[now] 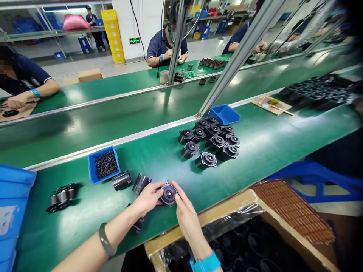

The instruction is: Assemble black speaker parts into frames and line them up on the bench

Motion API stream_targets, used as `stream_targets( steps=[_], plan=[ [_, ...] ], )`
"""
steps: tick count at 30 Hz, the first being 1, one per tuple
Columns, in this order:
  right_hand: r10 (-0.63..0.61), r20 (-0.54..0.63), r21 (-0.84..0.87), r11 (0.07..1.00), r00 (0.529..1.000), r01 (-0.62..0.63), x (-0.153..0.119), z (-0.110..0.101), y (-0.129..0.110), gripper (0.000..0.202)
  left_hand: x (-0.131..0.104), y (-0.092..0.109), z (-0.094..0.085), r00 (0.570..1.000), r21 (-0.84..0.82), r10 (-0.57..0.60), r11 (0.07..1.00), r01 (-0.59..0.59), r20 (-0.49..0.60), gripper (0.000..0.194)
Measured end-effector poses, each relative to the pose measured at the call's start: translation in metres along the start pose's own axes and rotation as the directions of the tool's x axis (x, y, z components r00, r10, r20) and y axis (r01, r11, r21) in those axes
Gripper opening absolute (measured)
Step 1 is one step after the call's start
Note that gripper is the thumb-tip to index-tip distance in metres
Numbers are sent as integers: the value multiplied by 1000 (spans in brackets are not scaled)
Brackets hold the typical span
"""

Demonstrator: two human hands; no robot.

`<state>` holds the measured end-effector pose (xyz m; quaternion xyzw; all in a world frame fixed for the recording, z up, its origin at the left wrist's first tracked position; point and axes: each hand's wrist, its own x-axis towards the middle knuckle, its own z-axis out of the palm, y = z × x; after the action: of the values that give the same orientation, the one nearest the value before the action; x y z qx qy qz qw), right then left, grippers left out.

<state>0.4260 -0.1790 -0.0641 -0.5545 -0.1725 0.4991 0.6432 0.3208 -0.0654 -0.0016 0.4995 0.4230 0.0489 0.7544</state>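
My left hand [149, 197] and my right hand [185, 211] together hold a small round black speaker part [169, 194] just above the green bench [266, 151]. Both hands pinch its rim from either side. Two black cylinders [121, 180] [141, 183] lie on the mat just beyond my left hand. A blue tray of small black rings [105, 164] sits behind them. A cluster of several finished black speaker units [211, 140] stands further right.
A black part [61, 196] lies at the left by a blue bin [13, 211]. A lined cardboard box of black parts [241, 241] sits below the bench edge. Slanted metal posts [238, 56] cross the conveyor; other workers sit opposite.
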Motion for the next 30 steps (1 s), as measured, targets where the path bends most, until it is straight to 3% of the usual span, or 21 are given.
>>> stream_targets(
  steps=[6, 11, 15, 18, 21, 24, 27, 30],
  plan=[
    [-12, -52, -21, 1000, 999, 11, -1, 6, 3, 49, 1, 7, 2, 995, -34, -77, 997, 75, -58, 36],
    [-11, -98, -93, 996, 995, 2, 2, 11, -2, 49, 8, 3, 4, 989, -11, -86, 996, 86, -120, 37],
    [-19, -106, -57, 998, 994, 13, 0, 16, -1, 52, 5, 1, 1, 990, -29, -80, 997, 77, -113, 45],
    [-55, -104, -93, 995, 993, 45, 2, 13, 5, 51, 2, -6, -8, 999, -11, 53, 999, -53, 7, 57],
    [-196, -113, -247, 955, 974, 163, 10, 7, 10, 47, 2, -12, -17, 948, 263, 288, 912, -314, 133, 77],
    [-376, -73, -463, 833, 924, 303, 9, 1, 8, 41, 3, -10, -20, 918, 583, 364, 715, -386, 161, 81],
    [-518, -6, -693, 619, 856, 370, -12, 2, 6, 36, 1, 0, -17, 926, 723, 332, 593, -354, 181, 72],
    [-670, 210, -739, 368, 712, 564, -48, 5, 10, 35, -2, 9, -13, 938, 786, 302, 532, -314, 170, 70]
  ],
)
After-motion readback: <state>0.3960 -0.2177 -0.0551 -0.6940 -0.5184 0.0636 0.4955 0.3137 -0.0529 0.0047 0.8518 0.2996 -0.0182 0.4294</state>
